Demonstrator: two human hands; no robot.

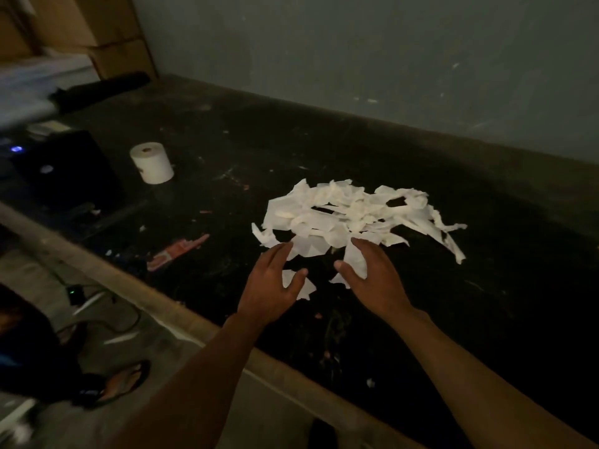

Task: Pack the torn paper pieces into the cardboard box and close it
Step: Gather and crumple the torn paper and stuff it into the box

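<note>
Left hand (274, 286) and right hand (376, 280) are at the near edge of the torn paper pieces (343, 215) on the counter (324, 140), fingers (278, 254) spread, gripping nothing. Scoop carelessly and the light bits probably flutter off the edge. The only cardboard boxes (107, 34) I see are well away, back left.

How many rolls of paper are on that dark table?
1. The white roll stands upright on the table, far left, apart from the torn paper pieces. The dim left side may hide others.
</note>
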